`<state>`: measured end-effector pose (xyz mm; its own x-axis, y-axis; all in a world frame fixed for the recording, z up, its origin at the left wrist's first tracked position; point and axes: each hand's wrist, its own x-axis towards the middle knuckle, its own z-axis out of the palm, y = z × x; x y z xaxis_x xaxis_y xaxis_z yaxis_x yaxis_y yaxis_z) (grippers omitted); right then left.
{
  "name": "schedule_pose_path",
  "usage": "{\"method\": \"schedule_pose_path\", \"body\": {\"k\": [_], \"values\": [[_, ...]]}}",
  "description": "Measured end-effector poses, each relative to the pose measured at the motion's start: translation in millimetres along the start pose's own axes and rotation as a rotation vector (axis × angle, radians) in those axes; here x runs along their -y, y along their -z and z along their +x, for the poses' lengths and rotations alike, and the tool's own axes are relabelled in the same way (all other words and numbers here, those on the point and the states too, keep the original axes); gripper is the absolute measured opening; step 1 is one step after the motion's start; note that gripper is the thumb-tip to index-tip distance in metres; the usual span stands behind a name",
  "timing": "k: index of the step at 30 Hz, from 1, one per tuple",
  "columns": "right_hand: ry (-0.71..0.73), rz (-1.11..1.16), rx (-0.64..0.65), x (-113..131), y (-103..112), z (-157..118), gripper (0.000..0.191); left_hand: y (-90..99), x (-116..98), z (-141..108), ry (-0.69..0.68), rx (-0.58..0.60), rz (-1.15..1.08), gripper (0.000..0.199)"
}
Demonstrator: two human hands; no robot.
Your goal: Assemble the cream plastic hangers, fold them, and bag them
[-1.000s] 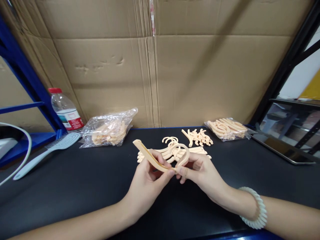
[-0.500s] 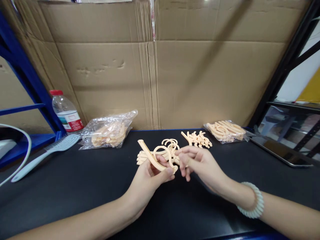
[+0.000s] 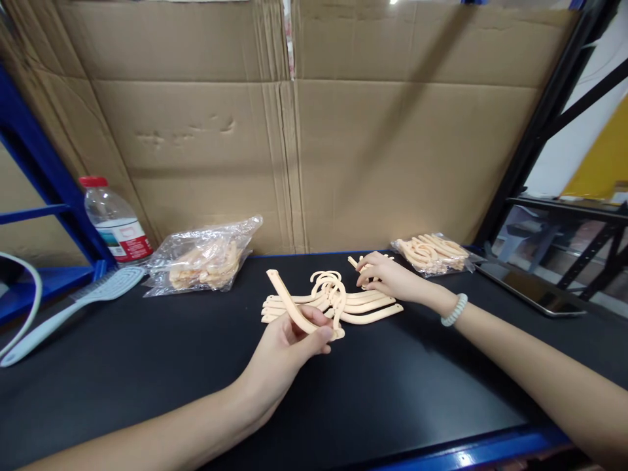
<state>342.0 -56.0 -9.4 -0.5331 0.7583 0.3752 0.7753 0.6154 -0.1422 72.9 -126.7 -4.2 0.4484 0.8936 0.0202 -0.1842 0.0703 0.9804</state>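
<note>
In my left hand [image 3: 294, 343], fingers and thumb are closed on a long, curved beige plastic strip [image 3: 284, 297], tilted up to the left. A hook-shaped beige piece [image 3: 338, 307] rises at its lower end; whether the two are joined cannot be told. Behind that hand lie several more long curved strips [image 3: 370, 304] with several hook-shaped pieces [image 3: 324, 278] between them. My right hand [image 3: 392, 280] is farther back, its bent fingers apart over a pile of small beige pieces [image 3: 352, 262], most of which it covers. Nothing shows clearly held in it.
A clear bag of beige parts [image 3: 203, 261] lies at the back left, another bag [image 3: 434, 254] at the back right. Left stand a red-capped bottle [image 3: 120, 226] and a light-blue hairbrush [image 3: 93, 297]. A flat dark tablet-like device [image 3: 534, 288] lies right. Cardboard [image 3: 196, 144] walls the back.
My right hand has moved away from the left hand, back and slightly right, onto the small pieces. My left hand keeps its hold on the strip. The view has shifted a little.
</note>
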Motion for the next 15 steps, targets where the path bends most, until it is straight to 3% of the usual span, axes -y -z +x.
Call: {"method": "schedule_pose_path", "body": {"k": [2, 5, 9, 12, 15], "values": [[-0.041, 0.079, -0.059, 4.0, -0.3, 3.2, 0.017, 0.9, -0.1, -0.2, 0.0, 0.021, -0.003, 0.02], [-0.16, 0.301, -0.256, 15.2, 5.7, 5.9, 0.012, 1.6, -1.6, -0.8, 0.017, 0.019, 0.023, 0.02], [-0.379, 0.923, -0.561, 45.9, 19.0, 0.7, 0.016, 1.4, -2.8, -0.6, 0.035, -0.004, 0.016, 0.026], [-0.432, 1.33, -0.558, 76.4, 23.0, -7.1, 0.022, 1.9, -1.4, 0.6, 0.022, 0.007, -0.021, 0.028], [-0.447, 1.467, -0.504, 99.4, 17.1, -12.0, 0.019, 3.8, 0.7, 2.0, -0.008, 0.007, -0.023, 0.03]]}}
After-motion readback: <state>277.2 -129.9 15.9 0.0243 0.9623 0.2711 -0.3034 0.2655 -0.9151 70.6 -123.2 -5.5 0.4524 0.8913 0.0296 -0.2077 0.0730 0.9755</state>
